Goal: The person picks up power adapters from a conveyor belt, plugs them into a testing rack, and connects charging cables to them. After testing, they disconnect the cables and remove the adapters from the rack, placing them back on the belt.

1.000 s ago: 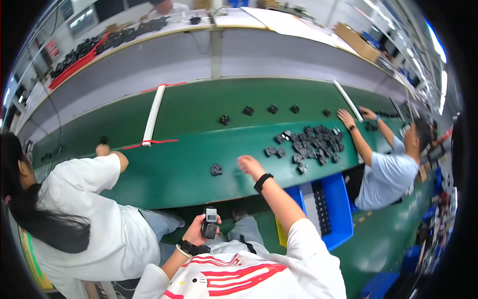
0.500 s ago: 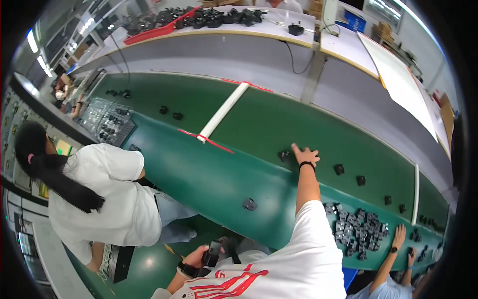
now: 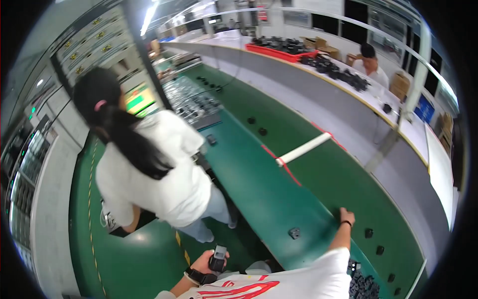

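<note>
Down at six o'clock in my view, the left hand point(image 3: 211, 262) is wrapped round a black block point(image 3: 217, 259), grey face up, held clear of the bench point(image 3: 264, 194). Over at four, the right hand point(image 3: 347, 216) reaches to the border of bench and green lane point(image 3: 343, 182), fingers curled; I can't tell whether they pinch anything. Near it, toward five, one lone piece point(image 3: 295, 233) sits on the bench, and farther out lies the pile point(image 3: 365, 288), part hidden by my sleeve point(image 3: 323, 271). Four dark lumps point(image 3: 369, 232) line the lane beyond the right hand. White bar point(image 3: 304, 148) at three, co-worker point(image 3: 149, 154) at nine, back to me!
</note>
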The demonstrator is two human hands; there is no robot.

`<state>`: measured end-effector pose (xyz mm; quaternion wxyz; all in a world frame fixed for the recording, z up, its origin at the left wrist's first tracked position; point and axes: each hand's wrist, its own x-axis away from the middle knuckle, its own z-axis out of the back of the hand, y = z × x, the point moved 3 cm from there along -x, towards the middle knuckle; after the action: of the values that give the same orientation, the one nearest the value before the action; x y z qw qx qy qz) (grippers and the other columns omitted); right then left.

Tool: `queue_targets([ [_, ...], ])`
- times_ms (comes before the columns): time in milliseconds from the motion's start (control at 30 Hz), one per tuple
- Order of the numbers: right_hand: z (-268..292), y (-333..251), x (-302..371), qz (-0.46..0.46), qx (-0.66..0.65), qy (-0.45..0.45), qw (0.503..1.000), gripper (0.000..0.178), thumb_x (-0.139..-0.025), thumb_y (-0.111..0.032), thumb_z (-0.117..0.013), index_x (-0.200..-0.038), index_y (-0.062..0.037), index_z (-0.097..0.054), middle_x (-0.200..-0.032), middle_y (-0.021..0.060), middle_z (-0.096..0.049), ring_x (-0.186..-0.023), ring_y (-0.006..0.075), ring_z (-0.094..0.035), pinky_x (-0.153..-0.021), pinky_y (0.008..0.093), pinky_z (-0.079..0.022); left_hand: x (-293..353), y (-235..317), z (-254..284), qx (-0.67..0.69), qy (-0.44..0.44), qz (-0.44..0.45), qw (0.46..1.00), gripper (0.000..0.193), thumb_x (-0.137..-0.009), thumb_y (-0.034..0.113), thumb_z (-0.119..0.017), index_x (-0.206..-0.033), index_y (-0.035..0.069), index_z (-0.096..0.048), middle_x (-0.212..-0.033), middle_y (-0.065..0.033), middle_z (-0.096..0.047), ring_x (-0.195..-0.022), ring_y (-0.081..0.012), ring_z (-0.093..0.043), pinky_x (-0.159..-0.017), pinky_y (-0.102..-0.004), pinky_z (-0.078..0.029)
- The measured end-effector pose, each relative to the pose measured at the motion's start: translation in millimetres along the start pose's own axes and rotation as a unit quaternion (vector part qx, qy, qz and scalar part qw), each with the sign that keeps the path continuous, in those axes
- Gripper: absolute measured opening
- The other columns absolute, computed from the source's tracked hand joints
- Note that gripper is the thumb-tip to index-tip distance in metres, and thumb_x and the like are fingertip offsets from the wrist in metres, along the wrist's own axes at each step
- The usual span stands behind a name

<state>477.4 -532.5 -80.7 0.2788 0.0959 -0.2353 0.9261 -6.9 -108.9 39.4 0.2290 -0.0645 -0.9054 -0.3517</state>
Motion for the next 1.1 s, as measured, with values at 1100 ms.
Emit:
queue_targets([
  [1100,-180,-95,923,0.556,-0.026,-0.732,0.393,0.031,-0.079,-0.018,-0.068,-0.1,-0.0031,-0.052,-0.114,0.0124,-0.061,-0.093,0.0215,-0.059,-0.084,0.0358,-0.048,323,-22,247,0.354,0.262,-0.376,0.815,0.062,-0.081,0.059,-0.044,-0.109,0.005,-0.058,-0.12,-0.0173,-0.057,-0.109,-0.0328,-0.056,-0.092,-0.0478,-0.047],
])
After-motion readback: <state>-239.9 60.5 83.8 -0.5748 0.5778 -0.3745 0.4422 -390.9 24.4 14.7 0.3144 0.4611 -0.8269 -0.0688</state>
